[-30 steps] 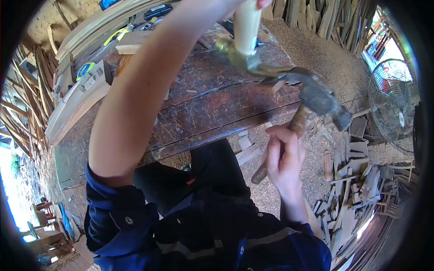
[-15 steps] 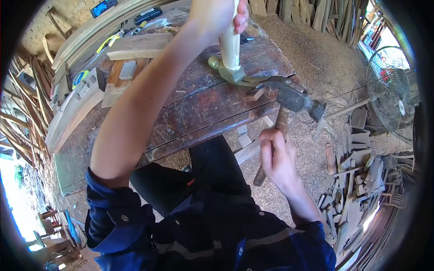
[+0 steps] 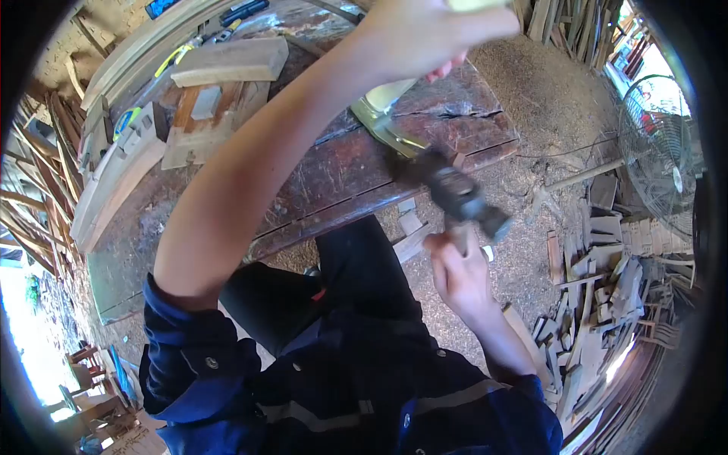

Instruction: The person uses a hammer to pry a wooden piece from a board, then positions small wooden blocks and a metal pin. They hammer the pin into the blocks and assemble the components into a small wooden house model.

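Head view: pale wooden handle (image 3: 385,95) is gripped at its top by the left hand (image 3: 425,30), fingers clenched round it. Its brass-coloured fitting (image 3: 388,130) is held over the right part of the dark workbench (image 3: 303,189). Hammer (image 3: 459,196), blurred, is grasped by the right hand (image 3: 459,277) just off the bench's near edge, with its head at the fitting's lower end; contact cannot be told. Striking is judged the step in hand. Any blow calls for the handle to be held steady and the hammer head squared on the fitting.

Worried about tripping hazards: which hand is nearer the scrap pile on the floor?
Right. The right hand, gripping the hammer, is low, toward the scrap pile; the left hand, on a pale handle, is raised over the bench.
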`<act>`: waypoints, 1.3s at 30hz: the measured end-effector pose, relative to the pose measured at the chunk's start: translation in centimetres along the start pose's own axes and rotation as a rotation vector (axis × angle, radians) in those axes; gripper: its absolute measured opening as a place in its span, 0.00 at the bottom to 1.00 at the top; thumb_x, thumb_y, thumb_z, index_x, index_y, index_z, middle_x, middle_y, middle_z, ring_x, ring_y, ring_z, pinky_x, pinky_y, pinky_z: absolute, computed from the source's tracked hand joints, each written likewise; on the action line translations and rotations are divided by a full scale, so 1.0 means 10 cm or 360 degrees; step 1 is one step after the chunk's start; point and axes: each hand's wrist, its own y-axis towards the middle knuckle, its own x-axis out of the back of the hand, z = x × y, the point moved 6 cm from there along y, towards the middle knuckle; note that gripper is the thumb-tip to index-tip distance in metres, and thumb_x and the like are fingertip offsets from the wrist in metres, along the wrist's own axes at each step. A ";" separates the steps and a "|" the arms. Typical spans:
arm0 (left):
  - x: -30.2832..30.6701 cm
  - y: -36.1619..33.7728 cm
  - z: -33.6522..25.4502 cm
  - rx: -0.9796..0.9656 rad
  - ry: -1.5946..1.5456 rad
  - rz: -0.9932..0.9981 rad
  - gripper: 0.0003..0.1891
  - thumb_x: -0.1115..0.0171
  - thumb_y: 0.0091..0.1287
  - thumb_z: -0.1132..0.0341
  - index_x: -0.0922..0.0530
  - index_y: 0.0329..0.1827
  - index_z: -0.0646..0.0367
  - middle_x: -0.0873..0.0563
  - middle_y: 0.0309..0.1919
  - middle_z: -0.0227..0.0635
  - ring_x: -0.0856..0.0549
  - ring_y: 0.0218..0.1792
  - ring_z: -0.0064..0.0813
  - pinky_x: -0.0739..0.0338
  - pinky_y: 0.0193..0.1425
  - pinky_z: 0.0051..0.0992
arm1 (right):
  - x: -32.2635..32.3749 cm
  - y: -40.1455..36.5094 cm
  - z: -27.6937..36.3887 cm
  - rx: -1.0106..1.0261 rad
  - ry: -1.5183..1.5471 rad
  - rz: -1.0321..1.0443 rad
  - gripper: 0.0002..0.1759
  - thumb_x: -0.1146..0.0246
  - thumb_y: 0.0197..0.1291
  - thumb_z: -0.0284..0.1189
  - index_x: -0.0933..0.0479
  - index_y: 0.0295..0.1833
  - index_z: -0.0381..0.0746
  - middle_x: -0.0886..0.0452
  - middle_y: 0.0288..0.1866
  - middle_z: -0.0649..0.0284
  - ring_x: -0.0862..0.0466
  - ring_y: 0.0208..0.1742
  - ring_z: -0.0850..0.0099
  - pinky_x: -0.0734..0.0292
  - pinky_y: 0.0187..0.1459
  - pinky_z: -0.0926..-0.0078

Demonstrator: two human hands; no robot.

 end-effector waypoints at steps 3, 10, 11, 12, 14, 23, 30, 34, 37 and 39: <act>-0.07 0.01 -0.01 -0.0323 -0.0171 0.0117 0.17 0.30 0.71 0.60 0.21 0.45 0.69 0.16 0.28 0.33 0.19 0.20 0.20 0.23 0.18 0.23 | -0.09 0.07 0.11 0.0148 0.0131 -0.0068 0.19 0.36 0.61 0.13 0.18 0.55 0.42 0.16 0.46 0.53 0.14 0.43 0.50 0.17 0.43 0.52; 0.44 -0.19 0.14 -0.0059 -0.0399 -0.0286 0.15 0.31 0.74 0.59 0.20 0.38 0.63 0.18 0.23 0.34 0.18 0.19 0.23 0.19 0.23 0.26 | -0.17 0.25 -0.08 -0.0206 0.0727 -0.0172 0.14 0.38 0.69 0.17 0.17 0.56 0.40 0.16 0.55 0.52 0.12 0.46 0.52 0.16 0.48 0.59; 0.42 -0.18 0.14 -0.0046 -0.0380 -0.0333 0.15 0.31 0.74 0.58 0.20 0.37 0.63 0.18 0.23 0.34 0.17 0.19 0.23 0.19 0.23 0.26 | -0.17 0.26 -0.12 -0.0299 0.0814 -0.0160 0.13 0.38 0.70 0.16 0.17 0.55 0.40 0.16 0.54 0.51 0.12 0.45 0.53 0.17 0.47 0.61; 0.40 -0.17 0.14 -0.0038 -0.0360 -0.0389 0.16 0.32 0.74 0.58 0.20 0.36 0.62 0.18 0.22 0.33 0.17 0.19 0.23 0.18 0.23 0.26 | -0.12 0.30 -0.10 -0.0080 0.0721 -0.0206 0.13 0.39 0.74 0.18 0.21 0.61 0.38 0.15 0.52 0.55 0.12 0.46 0.59 0.17 0.48 0.62; 0.42 -0.18 0.14 -0.0025 -0.0335 -0.0453 0.16 0.32 0.75 0.57 0.20 0.35 0.62 0.18 0.22 0.33 0.16 0.20 0.23 0.18 0.24 0.26 | -0.21 0.16 -0.19 -0.0437 0.1198 -0.0222 0.13 0.40 0.78 0.20 0.25 0.64 0.37 0.17 0.51 0.56 0.13 0.42 0.66 0.17 0.45 0.66; 0.45 -0.24 0.13 -0.0095 -0.0327 -0.0595 0.15 0.31 0.76 0.56 0.19 0.42 0.61 0.18 0.23 0.29 0.17 0.20 0.21 0.18 0.24 0.24 | 0.50 0.50 -0.27 -0.0616 0.1005 -0.0538 0.34 0.40 0.80 0.29 0.46 0.84 0.44 0.22 0.33 0.65 0.24 0.23 0.79 0.27 0.26 0.77; 0.60 -0.43 0.13 -0.0199 -0.0525 -0.1008 0.14 0.33 0.75 0.58 0.25 0.35 0.56 0.21 0.20 0.29 0.20 0.17 0.23 0.21 0.22 0.25 | 0.74 1.34 -0.63 -0.0541 0.0859 0.0088 0.36 0.41 0.78 0.36 0.44 0.86 0.40 0.22 0.32 0.68 0.21 0.26 0.78 0.23 0.31 0.75; 0.65 -0.57 0.08 -0.0448 -0.0462 -0.0956 0.14 0.34 0.73 0.58 0.27 0.32 0.53 0.24 0.18 0.26 0.23 0.15 0.21 0.24 0.19 0.24 | 0.63 1.85 -0.71 0.0076 0.0462 -0.0009 0.25 0.35 0.77 0.34 0.25 0.74 0.39 0.15 0.37 0.65 0.17 0.32 0.78 0.21 0.39 0.77; 0.72 -0.66 0.12 -0.0350 -0.0461 -0.1098 0.14 0.34 0.72 0.58 0.27 0.31 0.51 0.25 0.17 0.24 0.27 0.14 0.19 0.26 0.18 0.23 | 0.66 2.02 -0.44 0.0149 0.0138 0.0249 0.23 0.39 0.76 0.39 0.23 0.67 0.35 0.11 0.51 0.44 0.10 0.52 0.50 0.17 0.56 0.52; 0.83 -0.66 0.22 -0.0327 -0.0512 -0.1160 0.15 0.34 0.72 0.59 0.28 0.29 0.50 0.28 0.16 0.22 0.29 0.14 0.17 0.30 0.18 0.20 | 0.60 2.05 -0.38 0.0100 0.0037 0.0380 0.27 0.39 0.76 0.37 0.28 0.75 0.37 0.12 0.60 0.40 0.11 0.61 0.44 0.18 0.60 0.48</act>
